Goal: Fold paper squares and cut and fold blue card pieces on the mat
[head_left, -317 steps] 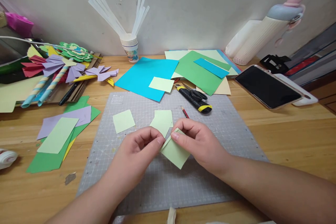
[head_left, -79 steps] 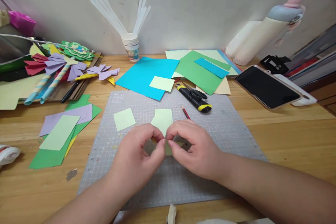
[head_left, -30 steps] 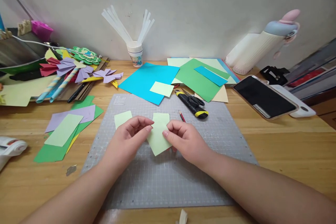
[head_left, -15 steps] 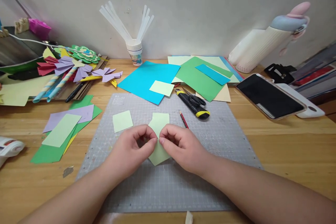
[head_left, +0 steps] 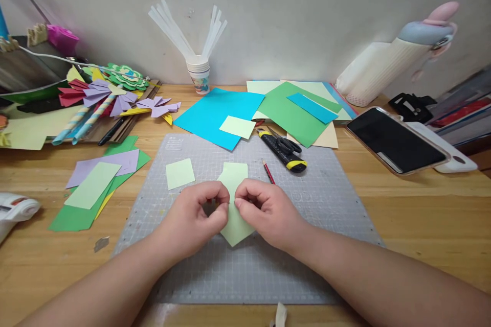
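Close together over the grey cutting mat [head_left: 249, 281], my left hand [head_left: 201, 214] and my right hand [head_left: 270, 209] are both closed in a pinch. Between and below them shows a light green piece of paper [head_left: 235, 230] with its pointed corner toward me. Their fingertips grip its upper part, which the fingers partly hide. Just beyond lies more light green paper [head_left: 235, 171]; whether it is a separate sheet I cannot tell. A light green paper square [head_left: 180, 173] rests left of my hands. A red pencil [head_left: 267, 171] lies beyond my right hand.
A utility knife [head_left: 282, 150] and black scissors [head_left: 288, 144] lie at the mat's far edge. Behind are blue paper [head_left: 218, 112], green paper [head_left: 295, 112] and a cup with straws [head_left: 199, 79]. A phone [head_left: 399, 140] sits right, paper strips [head_left: 92, 184] left.
The lower light green paper has turned slightly, and its pointed corner reaches a little nearer to me. My fingertips have drawn slightly apart. The view has shifted a little.
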Available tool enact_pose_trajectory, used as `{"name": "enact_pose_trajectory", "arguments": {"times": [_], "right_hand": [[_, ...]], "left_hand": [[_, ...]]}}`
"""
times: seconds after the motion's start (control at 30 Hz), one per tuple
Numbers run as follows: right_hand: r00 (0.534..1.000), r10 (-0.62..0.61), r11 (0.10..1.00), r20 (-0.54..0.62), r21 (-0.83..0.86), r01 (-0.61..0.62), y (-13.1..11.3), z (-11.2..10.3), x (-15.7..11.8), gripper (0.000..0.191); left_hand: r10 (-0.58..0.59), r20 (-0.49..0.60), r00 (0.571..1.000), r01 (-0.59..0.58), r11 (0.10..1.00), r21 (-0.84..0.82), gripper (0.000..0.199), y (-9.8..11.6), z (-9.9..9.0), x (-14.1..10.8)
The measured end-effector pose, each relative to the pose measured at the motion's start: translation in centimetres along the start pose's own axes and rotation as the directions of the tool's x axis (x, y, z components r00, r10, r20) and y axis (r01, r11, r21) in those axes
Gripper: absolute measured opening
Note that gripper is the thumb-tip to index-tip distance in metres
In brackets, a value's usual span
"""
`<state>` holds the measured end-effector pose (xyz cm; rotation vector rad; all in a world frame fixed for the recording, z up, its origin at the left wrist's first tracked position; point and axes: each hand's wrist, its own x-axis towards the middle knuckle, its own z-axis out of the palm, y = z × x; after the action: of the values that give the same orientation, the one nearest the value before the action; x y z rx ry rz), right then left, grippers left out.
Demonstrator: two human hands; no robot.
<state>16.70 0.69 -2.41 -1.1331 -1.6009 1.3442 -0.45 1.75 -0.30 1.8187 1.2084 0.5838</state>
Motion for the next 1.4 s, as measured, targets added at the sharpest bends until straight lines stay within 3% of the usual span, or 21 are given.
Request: {"name": "enact_pose_trajectory", "arguments": {"times": [0.3, 0.53, 0.7, 0.9, 1.1, 1.23, 1.4], "right_hand": [[0.98, 0.008, 0.998, -0.197, 0.064, 0.005, -0.5, -0.6, 0.1, 0.014], [0.934, 0.009, 0.998, -0.358, 0.055, 0.012, -0.6, -1.2, 0.7, 0.017], [0.958, 0.026, 0.993, -0.285, 0.116, 0.008, -0.6, -1.1, 1.0, 0.016], [0.98, 0.034, 0.988, -0.198, 0.153, -0.003, -0.4, -0.6, 0.7, 0.015], [0.989, 0.128, 0.949, -0.074, 0.299, -0.101, -0.4, -0.4, 1.0, 0.016], [0.983, 0.138, 0.94, -0.12, 0.33, -0.091, 0.0, -0.4, 1.2, 0.019], [0.983, 0.12, 0.939, -0.141, 0.339, -0.066, 0.2, -0.7, 1.3, 0.021]], "left_hand": [[-0.055, -0.033, 0.998, 0.052, 0.995, -0.086, 0.012, 0.1, -0.5, 0.1], [-0.132, -0.086, 0.988, 0.114, 0.975, -0.191, 0.01, -0.2, -0.7, 0.4], [-0.182, -0.08, 0.98, 0.138, 0.91, -0.39, 0.017, 0.0, -0.7, 0.6], [-0.172, -0.05, 0.984, 0.142, 0.919, -0.368, 0.022, 0.2, -0.6, 0.4], [-0.191, -0.168, 0.967, 0.109, 0.908, -0.404, 0.023, -0.1, -0.6, 0.5], [-0.186, -0.183, 0.965, 0.104, 0.917, -0.385, 0.021, -0.3, -0.4, 0.7], [-0.146, -0.09, 0.985, 0.114, 0.948, -0.296, 0.021, -0.6, -0.2, 0.6]]}}
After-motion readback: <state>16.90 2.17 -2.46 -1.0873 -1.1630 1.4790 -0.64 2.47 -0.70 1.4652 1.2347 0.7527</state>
